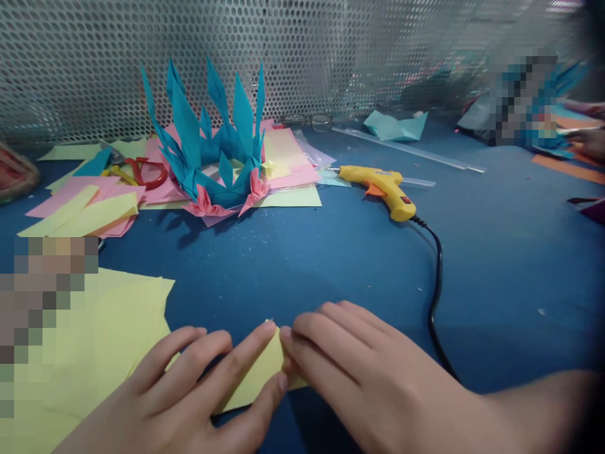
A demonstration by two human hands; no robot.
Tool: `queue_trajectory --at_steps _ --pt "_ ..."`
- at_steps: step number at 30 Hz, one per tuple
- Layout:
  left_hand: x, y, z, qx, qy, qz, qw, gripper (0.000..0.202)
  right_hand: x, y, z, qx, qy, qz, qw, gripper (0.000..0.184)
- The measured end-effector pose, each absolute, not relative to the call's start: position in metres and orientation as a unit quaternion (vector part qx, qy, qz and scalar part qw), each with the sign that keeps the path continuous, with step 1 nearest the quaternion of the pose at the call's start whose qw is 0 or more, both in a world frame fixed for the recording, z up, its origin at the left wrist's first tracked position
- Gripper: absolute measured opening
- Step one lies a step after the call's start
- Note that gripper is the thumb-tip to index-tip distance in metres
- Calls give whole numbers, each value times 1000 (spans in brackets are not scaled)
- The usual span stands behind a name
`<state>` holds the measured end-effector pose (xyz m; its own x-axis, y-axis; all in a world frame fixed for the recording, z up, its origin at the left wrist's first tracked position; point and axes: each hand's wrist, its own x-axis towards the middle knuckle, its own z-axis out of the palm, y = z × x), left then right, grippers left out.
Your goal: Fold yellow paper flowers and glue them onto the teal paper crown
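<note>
Two bare hands meet at a small yellow paper piece (258, 375) on the near blue table (331, 258). The left hand (189, 391) spreads its fingers, index and thumb tips touching the sheet; the right hand (368, 372) bunches its fingers at the right edge, and whether they pinch it cannot be told. Matte, overlapping yellow sheets (123, 328) crowd the left. Farther off stands a spiky teal paper crown (215, 151) with crimped pink folds (259, 189). Smooth tabletop gives room towards the plastic glue gun (385, 186), its black cord (438, 271) bounding the right.
</note>
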<state>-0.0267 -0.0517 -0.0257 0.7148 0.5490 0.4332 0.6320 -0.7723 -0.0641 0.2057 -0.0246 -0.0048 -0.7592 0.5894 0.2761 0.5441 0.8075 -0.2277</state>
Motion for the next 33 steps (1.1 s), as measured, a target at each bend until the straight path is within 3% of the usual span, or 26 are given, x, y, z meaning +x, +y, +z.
queue_trajectory --at_steps 9,12,19,23,26,28,31,33 --pt "-33 -48 -25 -932 -305 -175 87 24 203 -37 -11 -299 -923 -59 236 54" --pt "-33 -45 -28 -937 -297 -179 50 25 207 -32 -8 -281 -929 -48 237 58" --pt "-36 -40 -24 -939 -310 -142 -38 39 208 -17 -1 -274 -936 73 207 53" --pt "-38 -44 -21 -924 -350 -150 -24 44 215 2 -2 -289 -934 23 211 34" --pt "-37 -47 -22 -913 -377 -156 6 60 219 13 -1 -323 -920 -31 218 23" --pt "-35 -49 -22 -910 -385 -153 26 59 218 13 0 -318 -920 2 230 29" --pt "-33 -51 -21 -909 -388 -148 37 47 213 3 0 -254 -932 87 244 53" --pt "-33 -50 -20 -906 -393 -155 34 43 210 -4 -1 -224 -940 97 237 54"
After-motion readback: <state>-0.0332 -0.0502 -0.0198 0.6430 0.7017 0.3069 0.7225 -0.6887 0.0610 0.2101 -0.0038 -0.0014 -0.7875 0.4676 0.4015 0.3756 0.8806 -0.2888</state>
